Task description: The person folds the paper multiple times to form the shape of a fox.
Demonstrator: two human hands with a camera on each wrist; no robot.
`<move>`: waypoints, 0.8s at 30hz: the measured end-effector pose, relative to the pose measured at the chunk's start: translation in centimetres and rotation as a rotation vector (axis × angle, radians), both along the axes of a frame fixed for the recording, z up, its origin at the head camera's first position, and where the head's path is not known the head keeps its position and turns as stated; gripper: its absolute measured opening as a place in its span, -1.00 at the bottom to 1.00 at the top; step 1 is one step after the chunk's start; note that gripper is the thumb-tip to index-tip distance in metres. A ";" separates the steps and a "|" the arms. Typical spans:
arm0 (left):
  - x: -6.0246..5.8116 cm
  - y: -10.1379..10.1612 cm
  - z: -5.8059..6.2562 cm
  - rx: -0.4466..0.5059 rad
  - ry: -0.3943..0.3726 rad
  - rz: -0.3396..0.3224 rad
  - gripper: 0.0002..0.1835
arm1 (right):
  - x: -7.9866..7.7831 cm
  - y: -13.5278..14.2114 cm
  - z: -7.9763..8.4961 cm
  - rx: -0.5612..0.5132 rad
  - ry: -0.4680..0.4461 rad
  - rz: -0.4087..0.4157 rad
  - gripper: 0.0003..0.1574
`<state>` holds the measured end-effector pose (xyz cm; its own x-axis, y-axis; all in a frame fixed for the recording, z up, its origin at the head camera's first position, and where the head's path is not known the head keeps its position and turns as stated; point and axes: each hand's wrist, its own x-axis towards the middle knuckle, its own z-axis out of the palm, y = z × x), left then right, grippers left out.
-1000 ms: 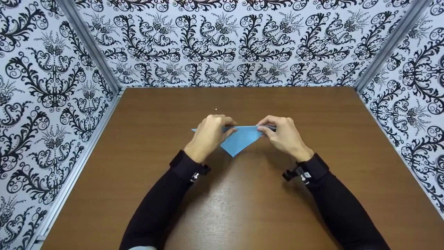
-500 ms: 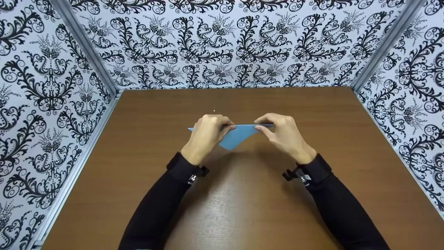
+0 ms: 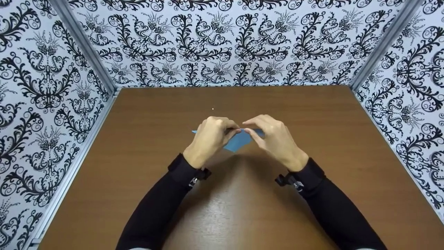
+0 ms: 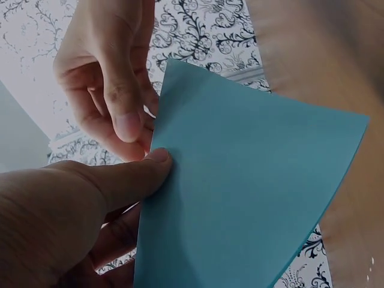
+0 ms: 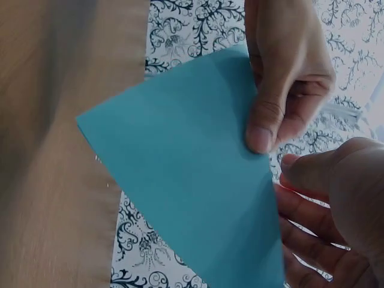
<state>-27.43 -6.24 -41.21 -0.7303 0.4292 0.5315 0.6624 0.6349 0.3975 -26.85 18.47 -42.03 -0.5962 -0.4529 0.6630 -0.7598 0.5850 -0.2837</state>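
A sheet of blue paper (image 3: 238, 141), folded into a triangle, is held up above the table with its point hanging down. My left hand (image 3: 209, 140) pinches its top edge, the thumb (image 4: 157, 165) lying flat on the near face. Close beside it is my right hand (image 3: 278, 144). In the right wrist view its thumb (image 5: 300, 171) stands off the paper's edge, and its spread fingers (image 5: 312, 222) are behind that edge, loosely bent. The left hand's other fingers are partly hidden behind the sheet.
The brown wooden table (image 3: 222, 201) lies under both hands. Patterned black-and-white panels (image 3: 208, 45) enclose it at the back and sides, joined by metal posts (image 3: 83, 45). A tiny white speck (image 3: 212, 109) shows on the table beyond the hands.
My right hand has moved left along the top edge toward my left hand and loosened its pinch. The left hand keeps its hold, and the paper's lower point has swung up a little.
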 end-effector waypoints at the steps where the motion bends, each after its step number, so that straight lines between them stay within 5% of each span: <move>1: 0.1 0.1 0.0 0.000 0.004 -0.009 -0.84 | 0.0 -0.1 0.0 0.000 0.005 0.004 -0.77; 24: 0.3 -0.1 0.9 0.020 0.042 -0.072 -0.80 | -0.2 0.1 0.1 0.052 0.094 0.063 -0.92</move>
